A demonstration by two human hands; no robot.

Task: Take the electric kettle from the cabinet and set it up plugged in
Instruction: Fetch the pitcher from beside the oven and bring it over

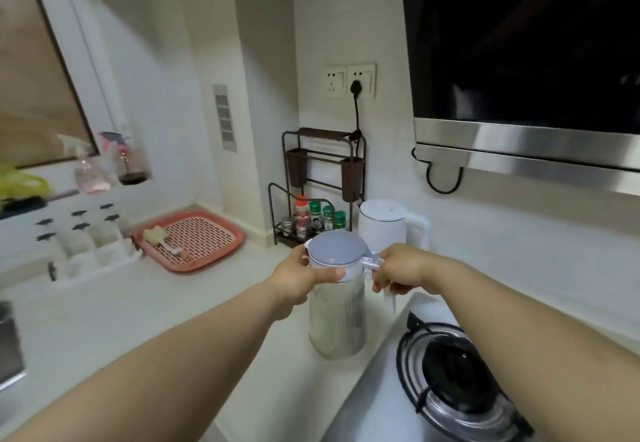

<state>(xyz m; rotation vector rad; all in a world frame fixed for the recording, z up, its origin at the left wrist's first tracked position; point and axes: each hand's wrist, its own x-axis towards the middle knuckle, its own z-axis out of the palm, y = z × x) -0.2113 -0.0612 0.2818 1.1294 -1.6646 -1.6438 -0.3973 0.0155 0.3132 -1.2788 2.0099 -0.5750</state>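
Note:
A white electric kettle stands on the counter against the back wall, below a double wall socket. A black plug sits in the socket's right half, and its cord hangs down behind the rack. In front of the kettle stands a ribbed clear water pitcher with a grey lid. My left hand grips the pitcher's white rim just under the lid. My right hand holds the pitcher's white handle. Whether the cord reaches the kettle is hidden.
A dark wire spice rack with jars stands left of the kettle. A pink draining tray lies further left, beside white containers. A gas burner is at the lower right under a range hood. Spray bottles stand on the sill.

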